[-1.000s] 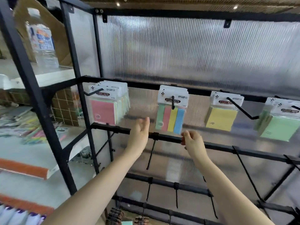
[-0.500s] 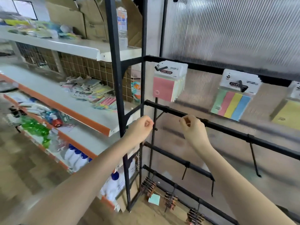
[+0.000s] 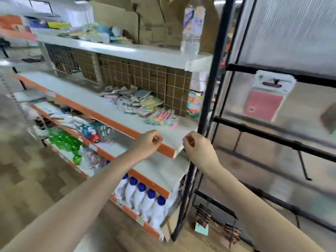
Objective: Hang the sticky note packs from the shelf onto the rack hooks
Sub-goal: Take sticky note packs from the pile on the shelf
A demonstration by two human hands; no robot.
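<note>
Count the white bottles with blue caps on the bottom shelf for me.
5 white bottles with blue caps show in a row on the lowest orange-edged shelf: at and. More may be hidden behind them.

Rack frame: black metal tube, matt painted look.
Rack back panel: translucent ribbed plastic, faintly shiny.
Hanging sticky note pack: clear glossy wrap over a white card header and pink paper.
Shelf: smooth white board, orange painted front edge.
Sticky note packs on the shelf: pastel paper in shiny film, blurred.
Grid behind the shelf: thin pale wire.
Boxes: brown matt cardboard.
Water bottle: clear plastic, printed label.
Bottles on the low shelf: white plastic, blue caps.
Floor: wood-look, dull.
</note>
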